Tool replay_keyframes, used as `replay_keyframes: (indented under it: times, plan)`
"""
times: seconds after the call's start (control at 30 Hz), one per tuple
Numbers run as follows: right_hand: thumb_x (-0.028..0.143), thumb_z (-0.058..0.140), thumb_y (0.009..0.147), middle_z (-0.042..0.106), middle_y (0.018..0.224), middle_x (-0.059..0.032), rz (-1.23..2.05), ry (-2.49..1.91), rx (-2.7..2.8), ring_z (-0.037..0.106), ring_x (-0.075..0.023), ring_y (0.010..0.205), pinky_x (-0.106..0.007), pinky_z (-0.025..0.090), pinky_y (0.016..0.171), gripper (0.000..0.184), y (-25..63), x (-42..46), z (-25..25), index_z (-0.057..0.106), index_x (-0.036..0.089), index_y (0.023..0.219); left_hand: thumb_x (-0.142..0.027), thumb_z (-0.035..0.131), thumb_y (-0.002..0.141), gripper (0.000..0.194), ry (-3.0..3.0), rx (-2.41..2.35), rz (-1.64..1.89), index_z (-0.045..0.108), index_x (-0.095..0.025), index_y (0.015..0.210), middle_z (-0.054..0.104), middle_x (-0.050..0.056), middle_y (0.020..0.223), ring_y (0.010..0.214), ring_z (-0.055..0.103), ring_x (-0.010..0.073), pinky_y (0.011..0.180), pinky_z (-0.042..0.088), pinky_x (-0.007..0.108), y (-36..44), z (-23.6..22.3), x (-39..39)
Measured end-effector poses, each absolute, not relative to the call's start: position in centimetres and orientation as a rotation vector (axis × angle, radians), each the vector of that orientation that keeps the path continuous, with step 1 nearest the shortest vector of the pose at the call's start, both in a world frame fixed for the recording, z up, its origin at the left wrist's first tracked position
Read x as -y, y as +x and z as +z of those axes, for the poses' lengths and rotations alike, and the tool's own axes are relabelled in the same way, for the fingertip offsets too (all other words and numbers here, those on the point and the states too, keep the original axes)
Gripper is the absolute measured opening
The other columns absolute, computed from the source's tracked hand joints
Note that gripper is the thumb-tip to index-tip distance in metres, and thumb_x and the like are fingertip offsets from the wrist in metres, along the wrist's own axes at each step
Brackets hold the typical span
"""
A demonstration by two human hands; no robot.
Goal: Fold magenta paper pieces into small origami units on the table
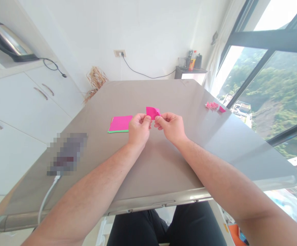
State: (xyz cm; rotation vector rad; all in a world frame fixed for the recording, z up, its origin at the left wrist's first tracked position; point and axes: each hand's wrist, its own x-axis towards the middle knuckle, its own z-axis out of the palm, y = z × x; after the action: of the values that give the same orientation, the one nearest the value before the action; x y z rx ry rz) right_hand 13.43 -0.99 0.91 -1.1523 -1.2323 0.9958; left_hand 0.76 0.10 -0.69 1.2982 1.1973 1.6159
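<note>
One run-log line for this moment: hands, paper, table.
left hand: pinches pink paper | right hand: pinches same paper | paper stack: on table, left of left hand | pink pieces: table's right side

This looks like a room in a home: a kettle (16, 40) stands above white cupboards (12, 106), dried stalks (96, 79) stand near the wall (150, 30), a bottle (192, 61) tops a small cabinet (198, 77), and a curtain (218, 54) hangs beside a window (273, 41) overlooking trees (295, 83).

The head-worn camera looks forward and down across the tabletop (163, 164) from close above its near edge (148, 201). It faces the white wall (153, 30) at top centre.
</note>
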Motion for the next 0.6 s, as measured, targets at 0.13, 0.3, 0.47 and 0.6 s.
replay_keyframes:
  times: [0.13, 0.3, 0.47, 0.6]
  plan:
    - [0.038, 0.072, 0.076, 0.072, 0.065, -0.0027, 1.009, -1.08, 1.256, 0.067, -0.0152, 0.062, -0.03, 0.057, 0.065, 0.021, 13.52, 1.16, 0.94, 0.067, 0.02, 0.069, -0.03, 0.063, 0.084, 0.012, 1.302, -1.18, 1.611, 0.061, -0.018, 0.081, 0.062, 0.0, 0.071, 0.062, 0.058, 0.0116, 0.062, 0.049, 0.027, 0.64, -0.84, -0.25]
    - [0.04, 0.069, 0.079, 0.073, 0.07, -0.0038, 0.972, -1.061, 1.265, 0.069, -0.0166, 0.067, -0.031, 0.058, 0.066, 0.021, 13.66, 1.12, 0.87, 0.07, 0.019, 0.074, -0.031, 0.063, 0.084, 0.014, 1.338, -1.183, 1.604, 0.061, -0.018, 0.08, 0.063, 0.0, 0.071, 0.061, 0.058, 0.0115, 0.061, 0.048, 0.027, 0.56, -0.65, -0.19]
    - [0.04, 0.068, 0.081, 0.073, 0.069, -0.0037, 0.881, -1.094, 1.252, 0.07, -0.0173, 0.068, -0.033, 0.058, 0.069, 0.021, 13.91, 0.82, 0.54, 0.071, 0.019, 0.079, -0.032, 0.063, 0.084, 0.015, 1.388, -1.192, 1.588, 0.062, -0.018, 0.08, 0.064, 0.0, 0.069, 0.06, 0.058, 0.0119, 0.06, 0.046, 0.026, 0.59, -0.66, -0.03]
    - [0.041, 0.068, 0.081, 0.072, 0.067, -0.0036, 0.907, -1.052, 1.229, 0.07, -0.0173, 0.068, -0.032, 0.058, 0.069, 0.023, 13.92, 0.87, 0.51, 0.07, 0.018, 0.076, -0.032, 0.063, 0.084, 0.015, 1.385, -1.185, 1.582, 0.062, -0.018, 0.078, 0.064, 0.0, 0.068, 0.06, 0.058, 0.012, 0.06, 0.046, 0.026, 0.61, -0.79, -0.06]
